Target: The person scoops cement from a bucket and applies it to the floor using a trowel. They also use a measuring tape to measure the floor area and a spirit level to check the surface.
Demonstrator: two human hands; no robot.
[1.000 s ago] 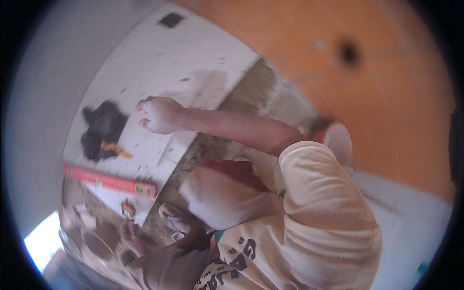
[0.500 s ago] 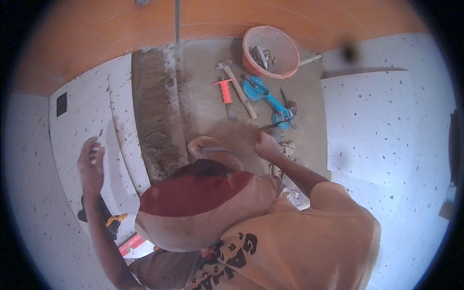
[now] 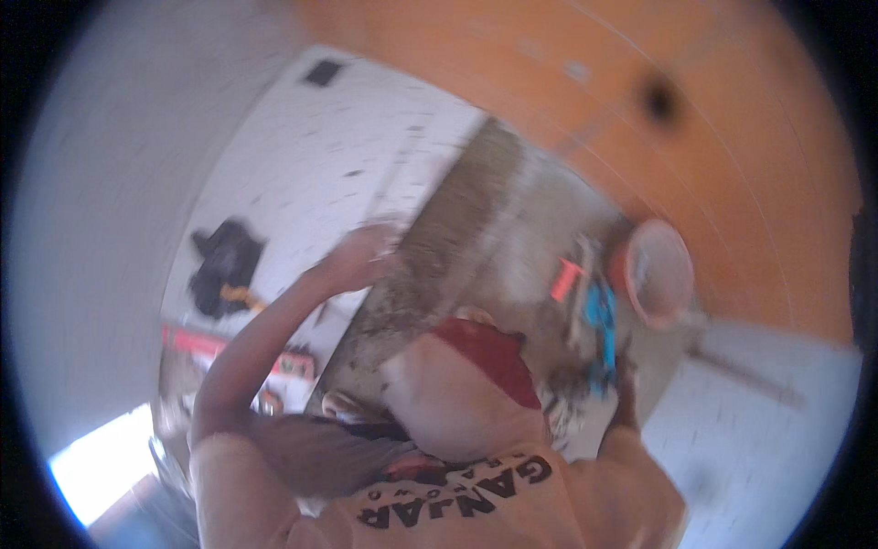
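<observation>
Right — your left hand [image 3: 361,256] rests at the edge of the large white speckled floor tile [image 3: 320,174], beside the grey mortar strip [image 3: 439,247]; finger state unreadable, too blurred. Judging by look, that tile's heavy, stiff and brittle — grip opposite edges. Right hand hidden. The round pink plastic basin [image 3: 657,273] sits well apart; contents can't be made out.

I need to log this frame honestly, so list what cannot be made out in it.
- Left hand, head view: motion blur smears the fingers, so whether it holds anything cannot be told.
- Right hand, head view: hidden behind the raised knee and shirt.
- Tools beside the pink bucket: blurred into orange and blue shapes.
- Dark bundle on the white tiles: too blurred to identify.
</observation>
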